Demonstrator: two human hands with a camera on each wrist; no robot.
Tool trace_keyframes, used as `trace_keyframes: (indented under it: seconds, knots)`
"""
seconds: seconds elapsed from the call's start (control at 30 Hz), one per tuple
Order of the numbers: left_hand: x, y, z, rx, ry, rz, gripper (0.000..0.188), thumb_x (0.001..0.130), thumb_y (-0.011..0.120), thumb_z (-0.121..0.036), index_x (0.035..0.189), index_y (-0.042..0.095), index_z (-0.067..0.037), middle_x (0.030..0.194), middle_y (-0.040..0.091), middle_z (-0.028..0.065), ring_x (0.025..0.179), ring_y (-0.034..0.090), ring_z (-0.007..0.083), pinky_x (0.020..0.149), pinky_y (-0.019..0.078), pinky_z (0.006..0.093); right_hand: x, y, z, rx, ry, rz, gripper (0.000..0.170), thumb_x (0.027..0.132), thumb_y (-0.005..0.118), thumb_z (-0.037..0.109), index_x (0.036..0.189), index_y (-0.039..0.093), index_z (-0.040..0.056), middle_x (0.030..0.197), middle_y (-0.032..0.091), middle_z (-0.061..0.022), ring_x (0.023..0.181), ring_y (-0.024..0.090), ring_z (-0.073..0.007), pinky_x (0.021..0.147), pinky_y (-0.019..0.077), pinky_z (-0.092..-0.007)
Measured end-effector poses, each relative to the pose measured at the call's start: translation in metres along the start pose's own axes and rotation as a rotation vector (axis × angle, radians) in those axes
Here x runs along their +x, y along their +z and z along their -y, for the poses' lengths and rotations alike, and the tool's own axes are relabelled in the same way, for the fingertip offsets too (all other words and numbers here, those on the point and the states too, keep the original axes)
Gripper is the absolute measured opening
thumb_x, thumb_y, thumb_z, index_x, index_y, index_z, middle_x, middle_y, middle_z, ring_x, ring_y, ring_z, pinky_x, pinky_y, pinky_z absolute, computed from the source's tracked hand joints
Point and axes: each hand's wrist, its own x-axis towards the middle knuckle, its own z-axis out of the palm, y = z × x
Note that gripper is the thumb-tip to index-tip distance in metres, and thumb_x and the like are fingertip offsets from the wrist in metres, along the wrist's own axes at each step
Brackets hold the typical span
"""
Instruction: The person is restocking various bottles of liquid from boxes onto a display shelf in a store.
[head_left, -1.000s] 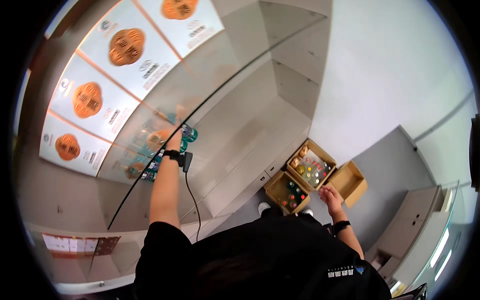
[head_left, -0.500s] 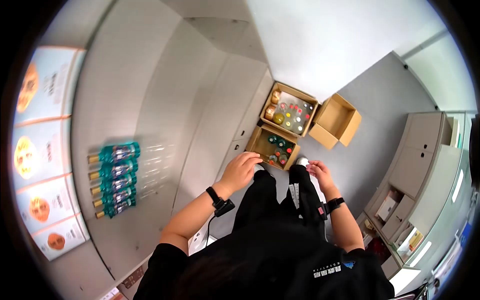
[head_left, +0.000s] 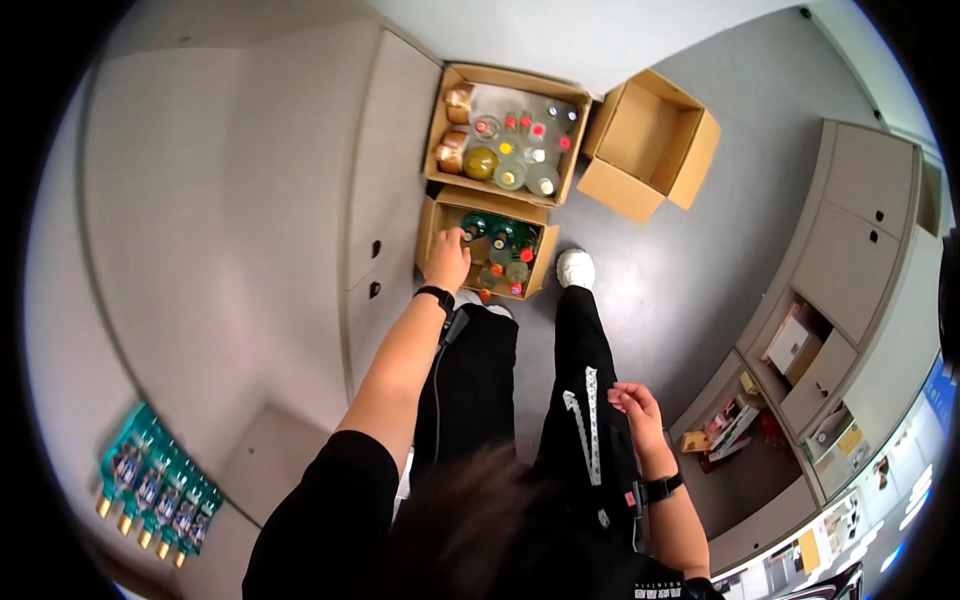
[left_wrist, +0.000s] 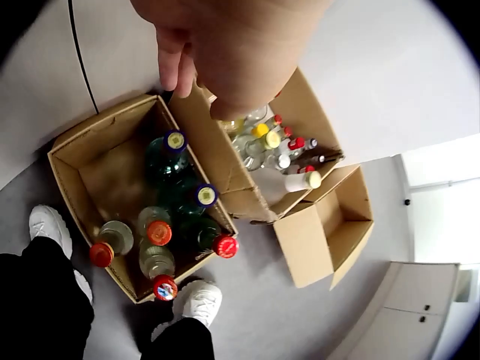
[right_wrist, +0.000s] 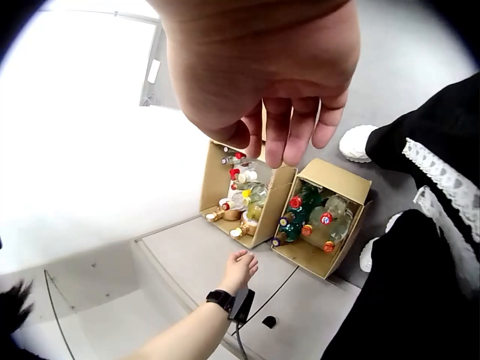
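The left hand (head_left: 447,262), empty and loose, is near the smaller bottle carton (left_wrist: 105,139); the empty right hand (head_left: 638,405) hangs well apart; green bottles (left_wrist: 159,165) inside probably lift best singly, necks first

- Two green bottles (left_wrist: 156,163) here, blue caps uppermost, standing close together in the nearer cardboard box (left_wrist: 105,161)!
- And there's a third green bottle (left_wrist: 196,231) just beside them, red cap on, near the box's wall!
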Motion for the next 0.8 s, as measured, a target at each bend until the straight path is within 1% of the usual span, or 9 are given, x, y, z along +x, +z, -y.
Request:
trace_keyframes:
  seconds: [0.03, 0.07, 0.17, 0.2, 0.27, 0.47, 0.67, 0.77, 0.8]
  knots:
    - [0.009, 0.020, 0.004, 0.022, -0.062, 0.061, 0.036, 0.081, 0.064, -0.014, 0.112, 0.049, -0.007, 0.108, 0.055, 0.0179, 0.102, 0.054, 0.0380, 0.085, 0.0468, 0.0439, 0.002, -0.002, -0.007, -0.004, 0.016, -0.029, 0.022, 0.093, 0.048, 0.006, 0.113, 0.056, -0.0010, 0.104, 0.063, -0.0090, 0.097, 0.059, -0.0151, 0.090, 0.0444, -0.0283]
    - [0.015, 0.036, 0.010, 0.036, -0.019, 0.035, 0.039, 0.081, 0.064, -0.016, 0.116, 0.049, -0.006, 0.112, 0.053, 0.0190, 0.099, 0.056, 0.0375, 0.082, 0.0484, 0.0444, 0.002, -0.004, -0.012, -0.007, 0.021, -0.034, 0.022, 0.093, 0.047, 0.005, 0.113, 0.055, -0.0014, 0.104, 0.063, -0.0096, 0.097, 0.059, -0.0157, 0.091, 0.0444, -0.0291]
    - [0.029, 0.082, 0.021, 0.075, -0.103, 0.063, 0.042, 0.083, 0.063, -0.019, 0.118, 0.047, -0.003, 0.109, 0.053, 0.0220, 0.097, 0.057, 0.0386, 0.081, 0.0494, 0.0450, 0.002, -0.007, -0.030, 0.035, 0.062, -0.052, 0.023, 0.093, 0.046, 0.003, 0.113, 0.055, -0.0019, 0.104, 0.063, -0.0097, 0.098, 0.059, -0.0164, 0.092, 0.0443, -0.0297]
    - [0.032, 0.089, 0.022, 0.106, -0.071, 0.050, 0.039, 0.084, 0.062, -0.021, 0.116, 0.047, -0.003, 0.106, 0.054, 0.0227, 0.093, 0.059, 0.0394, 0.077, 0.0505, 0.0462, 0.003, -0.006, -0.032, 0.056, 0.073, -0.045, 0.022, 0.093, 0.046, 0.003, 0.113, 0.055, -0.0019, 0.104, 0.063, -0.0094, 0.099, 0.058, -0.0164, 0.092, 0.0439, -0.0298]
    - [0.038, 0.096, 0.022, 0.205, -0.139, 0.148, 0.033, 0.086, 0.059, -0.020, 0.112, 0.047, -0.004, 0.104, 0.055, 0.0223, 0.086, 0.061, 0.0390, 0.072, 0.0516, 0.0474, 0.007, -0.004, -0.041, 0.075, 0.083, -0.037, 0.022, 0.093, 0.047, 0.003, 0.113, 0.055, -0.0019, 0.104, 0.062, -0.0090, 0.100, 0.058, -0.0165, 0.093, 0.0436, -0.0298]
    - [0.060, 0.094, 0.038, 0.424, -0.082, 0.378, 0.022, 0.094, 0.046, -0.021, 0.110, 0.047, -0.006, 0.100, 0.059, 0.0211, 0.084, 0.064, 0.0368, 0.070, 0.0523, 0.0470, 0.005, 0.002, -0.055, 0.053, 0.075, 0.019, 0.020, 0.094, 0.049, 0.005, 0.112, 0.055, -0.0012, 0.104, 0.062, -0.0082, 0.101, 0.058, -0.0156, 0.094, 0.0426, -0.0293]
    - [0.029, 0.055, 0.025, 0.346, -0.167, 0.316, 0.023, 0.093, 0.048, -0.025, 0.107, 0.047, -0.006, 0.094, 0.062, 0.0209, 0.086, 0.063, 0.0389, 0.072, 0.0493, 0.0508, 0.005, 0.009, -0.048, 0.062, 0.056, 0.046, 0.020, 0.094, 0.048, 0.004, 0.112, 0.054, -0.0019, 0.105, 0.062, -0.0087, 0.101, 0.058, -0.0159, 0.094, 0.0428, -0.0295]
    - [-0.007, 0.029, 0.023, 0.254, -0.141, 0.221, 0.025, 0.091, 0.050, -0.026, 0.103, 0.045, -0.005, 0.083, 0.062, 0.0216, 0.077, 0.062, 0.0399, 0.067, 0.0482, 0.0522, 0.003, 0.021, -0.031, 0.014, 0.003, 0.126, 0.020, 0.093, 0.049, 0.004, 0.111, 0.055, -0.0028, 0.106, 0.061, -0.0089, 0.101, 0.058, -0.0160, 0.094, 0.0437, -0.0291]
    - [-0.024, -0.004, 0.016, 0.206, -0.152, 0.177, 0.025, 0.091, 0.050, -0.026, 0.103, 0.044, -0.004, 0.081, 0.063, 0.0217, 0.075, 0.062, 0.0404, 0.066, 0.0478, 0.0527, 0.000, 0.029, -0.022, 0.026, -0.025, 0.170, 0.020, 0.093, 0.049, 0.004, 0.111, 0.055, -0.0031, 0.106, 0.061, -0.0087, 0.101, 0.058, -0.0161, 0.093, 0.0441, -0.0288]
